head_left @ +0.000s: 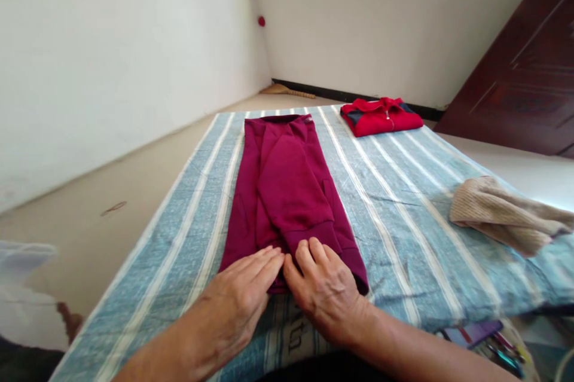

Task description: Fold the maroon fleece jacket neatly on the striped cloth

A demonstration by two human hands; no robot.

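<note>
A burgundy sweatshirt (293, 185) lies folded lengthwise at the middle of the counter (385, 214), sleeves laid inward, its ribbed hem toward the person. The left hand (244, 280) rests with fingers extended on the hem; the right hand (325, 286) bends its fingers over the cuff and hem beside it — whether either pinches the fabric, I cannot tell. A folded red zip-neck top (381, 118) lies at the far right, a crumpled beige knit garment (497, 214) nearer. Below the right edge sit small items (493, 340) — their container, if any, is unclear.
</note>
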